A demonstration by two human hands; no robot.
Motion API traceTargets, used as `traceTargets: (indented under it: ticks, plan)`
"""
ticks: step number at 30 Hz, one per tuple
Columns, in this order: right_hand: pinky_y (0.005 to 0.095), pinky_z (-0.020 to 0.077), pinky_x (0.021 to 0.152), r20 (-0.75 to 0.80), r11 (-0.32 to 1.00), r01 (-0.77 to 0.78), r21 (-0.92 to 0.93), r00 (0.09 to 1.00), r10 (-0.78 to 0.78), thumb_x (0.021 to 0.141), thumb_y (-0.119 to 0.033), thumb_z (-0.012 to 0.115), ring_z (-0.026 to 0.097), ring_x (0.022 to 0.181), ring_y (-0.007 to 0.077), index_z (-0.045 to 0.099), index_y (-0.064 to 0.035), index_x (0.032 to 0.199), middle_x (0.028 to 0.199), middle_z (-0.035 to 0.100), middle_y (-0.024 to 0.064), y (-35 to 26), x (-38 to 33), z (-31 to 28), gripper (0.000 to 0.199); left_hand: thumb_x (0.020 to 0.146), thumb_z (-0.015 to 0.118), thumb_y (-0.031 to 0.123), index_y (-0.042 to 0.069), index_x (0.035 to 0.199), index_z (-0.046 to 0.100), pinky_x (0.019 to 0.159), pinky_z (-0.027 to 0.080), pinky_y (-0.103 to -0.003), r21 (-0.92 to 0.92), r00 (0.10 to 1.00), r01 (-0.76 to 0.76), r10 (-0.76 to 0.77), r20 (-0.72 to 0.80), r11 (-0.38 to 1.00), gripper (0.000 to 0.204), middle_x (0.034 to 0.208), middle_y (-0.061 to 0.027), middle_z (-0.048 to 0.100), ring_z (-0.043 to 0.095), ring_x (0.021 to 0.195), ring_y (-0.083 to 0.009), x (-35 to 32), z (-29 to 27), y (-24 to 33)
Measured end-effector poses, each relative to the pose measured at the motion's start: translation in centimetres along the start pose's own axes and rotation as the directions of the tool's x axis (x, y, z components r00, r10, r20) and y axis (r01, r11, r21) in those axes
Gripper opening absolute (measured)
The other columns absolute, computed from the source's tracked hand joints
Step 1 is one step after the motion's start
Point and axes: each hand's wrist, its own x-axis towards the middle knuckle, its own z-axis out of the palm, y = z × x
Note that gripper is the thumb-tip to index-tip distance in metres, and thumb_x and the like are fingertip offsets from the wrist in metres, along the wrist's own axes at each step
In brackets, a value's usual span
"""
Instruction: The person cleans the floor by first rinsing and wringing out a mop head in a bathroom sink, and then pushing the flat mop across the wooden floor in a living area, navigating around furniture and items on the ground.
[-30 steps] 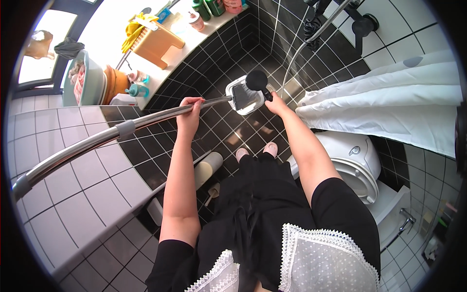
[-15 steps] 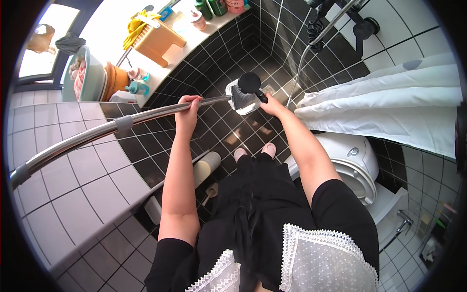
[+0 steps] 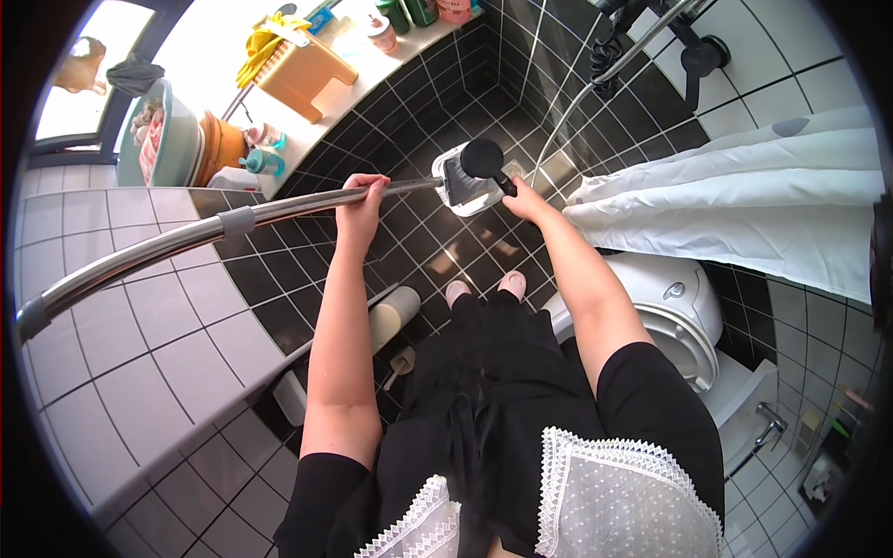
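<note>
My left hand is wrapped round a long metal pole, which comes in from the left edge. At the pole's far end sits a white-edged cleaning head with a grey, bristle-like middle, low over the dark tiles. My right hand grips the handle of a black shower head. The round shower head hangs over the cleaning head and hides part of its upper edge. Whether water is flowing, I cannot tell.
A pale hose runs up on the right beside a white shower curtain. A white toilet stands at my right. On the ledge at far left are a tan stool, yellow gloves, basins and bottles.
The pole's near end and my left hand have risen slightly in view. The shower head has shifted a little to the right, still in my right hand.
</note>
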Motion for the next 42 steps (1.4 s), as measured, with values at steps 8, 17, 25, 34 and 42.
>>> traceTargets:
  ticks: [8, 17, 25, 34, 42]
  plan:
    - [0.0419, 0.0465, 0.082, -0.067, 0.996, -0.05, -0.078, 0.997, 0.045, 0.075, -0.022, 0.059, 0.06, 0.096, 0.0381, 0.048, -0.0054, 0.114, 0.099, 0.061, 0.0233, -0.2, -0.2, -0.4, 0.044, 0.09, 0.059, 0.009, 0.005, 0.095, 0.058, 0.073, 0.044, -0.02, 0.016, 0.999, -0.035, 0.035, -0.002, 0.999, 0.006, 0.093, -0.0038, 0.065, 0.057, 0.084, -0.0078, 0.1, -0.1, -0.4]
    - [0.0429, 0.0461, 0.08, -0.091, 0.996, -0.033, -0.083, 0.996, 0.026, 0.076, -0.023, 0.058, 0.06, 0.096, 0.0388, 0.046, -0.0058, 0.107, 0.098, 0.061, 0.0238, -0.2, -0.2, -1.1, 0.038, 0.089, 0.059, 0.007, 0.003, 0.094, 0.058, 0.068, 0.043, -0.019, 0.023, 0.998, -0.058, 0.058, -0.004, 0.998, 0.006, 0.09, -0.0043, 0.065, 0.055, 0.078, -0.0066, 0.1, 0.0, -0.5]
    - [0.0408, 0.0465, 0.081, -0.054, 0.999, 0.012, -0.049, 0.998, -0.015, 0.074, -0.021, 0.06, 0.06, 0.096, 0.0359, 0.047, -0.0017, 0.109, 0.099, 0.061, 0.0233, -1.6, -1.3, -1.0, 0.042, 0.09, 0.059, 0.007, 0.003, 0.094, 0.058, 0.067, 0.043, -0.019, -0.01, 0.998, -0.065, 0.065, -0.02, 0.998, 0.006, 0.089, -0.004, 0.065, 0.055, 0.076, -0.0065, 0.3, -0.2, -0.9]
    - [0.0393, 0.0456, 0.09, 0.011, 0.997, 0.026, -0.073, 1.0, -0.025, 0.074, -0.023, 0.059, 0.058, 0.105, 0.0354, 0.043, -0.003, 0.126, 0.111, 0.059, 0.0246, -3.3, -3.0, 0.1, 0.058, 0.09, 0.059, 0.008, 0.003, 0.094, 0.058, 0.067, 0.044, -0.02, -0.016, 0.996, -0.082, 0.082, -0.022, 0.997, 0.007, 0.09, -0.0045, 0.065, 0.055, 0.077, -0.007, 0.4, -0.4, -1.5]
    - [0.0396, 0.0468, 0.087, -0.051, 0.997, 0.059, -0.046, 0.997, -0.061, 0.074, -0.023, 0.061, 0.06, 0.102, 0.0343, 0.044, -0.0044, 0.124, 0.108, 0.061, 0.0229, -2.7, -3.3, 0.5, 0.056, 0.09, 0.058, 0.008, 0.003, 0.095, 0.057, 0.068, 0.044, -0.02, -0.028, 0.996, -0.083, 0.082, -0.019, 0.996, 0.007, 0.092, -0.0056, 0.065, 0.056, 0.077, -0.0073, 0.0, -0.7, -2.0]
